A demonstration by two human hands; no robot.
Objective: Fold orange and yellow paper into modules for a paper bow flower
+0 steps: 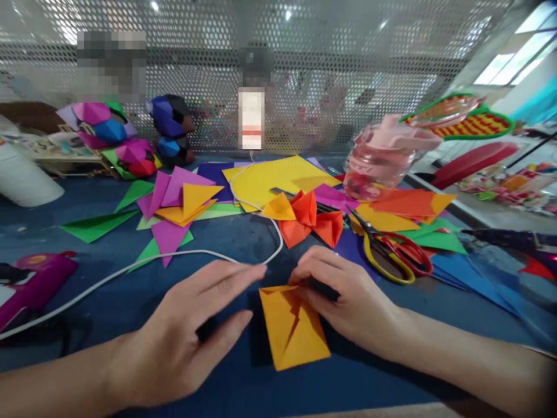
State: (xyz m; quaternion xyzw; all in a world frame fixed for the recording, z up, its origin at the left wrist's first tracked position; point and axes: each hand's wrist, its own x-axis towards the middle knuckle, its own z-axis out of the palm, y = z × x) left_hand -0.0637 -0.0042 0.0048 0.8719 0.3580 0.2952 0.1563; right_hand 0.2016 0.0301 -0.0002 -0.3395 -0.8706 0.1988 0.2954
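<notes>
A folded orange paper (292,330) lies on the blue table (369,383) in front of me. My right hand (343,299) rests on its upper right edge with fingers curled and pressed down on the fold. My left hand (191,334) hovers just left of the paper, fingers stretched out and apart, holding nothing; its fingertips reach toward the paper's top left corner. Just beyond the hands lie folded red and orange paper pieces (307,220).
Red-and-yellow scissors (391,249) lie right of the hands. A white cable (143,264) crosses the table. Several coloured sheets and folded triangles (183,200), a pink-lidded jar (383,159), paper models (130,139), a magenta tool (30,284) and a mesh wall (304,69) surround them.
</notes>
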